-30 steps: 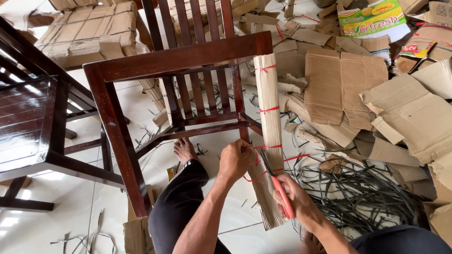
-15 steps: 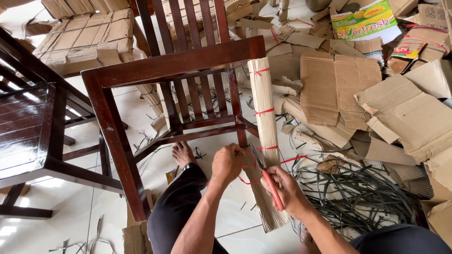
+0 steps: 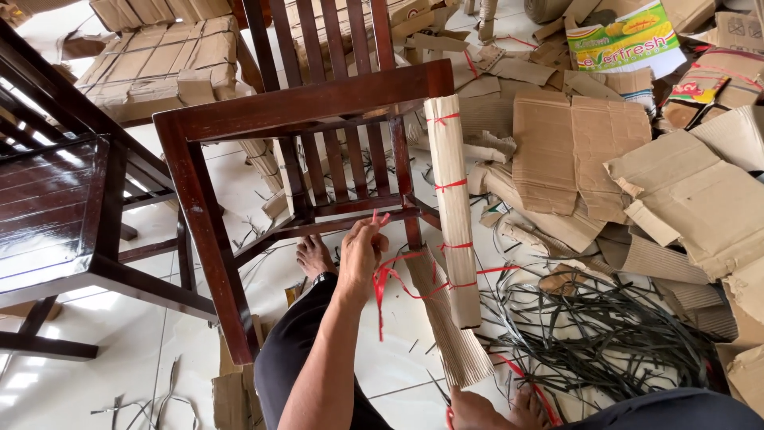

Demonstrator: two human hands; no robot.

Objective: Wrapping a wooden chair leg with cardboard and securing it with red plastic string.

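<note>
Fingers of the right hand [image 3: 471, 410], at the near bottom edge, are mostly cut off by the frame; a bit of red shows against the hand, but whether the hand is clenched or loose cannot be told. Just right of it a bare foot [image 3: 527, 404] rests on the white tiled floor [image 3: 127, 350].

Farther in, the left hand [image 3: 360, 253] is raised with its fingertips pinched together around a red string [image 3: 390, 279]. One end of the string sticks up above the fingers; another length hangs down below the hand, and a strand runs right to the corrugated cardboard sleeve [image 3: 455, 207] wrapped around a chair leg. Several red ties ring that sleeve along its length.

Right of the sleeve lies a tangle of dark plastic strapping [image 3: 605, 334]. The dark wooden chair [image 3: 302, 107] stands beyond the hand, with another dark wooden piece [image 3: 56, 207] at the left. Loose cardboard sheets [image 3: 581, 151] cover the far right floor, and wrapped bundles [image 3: 159, 64] sit at the far left.
</note>
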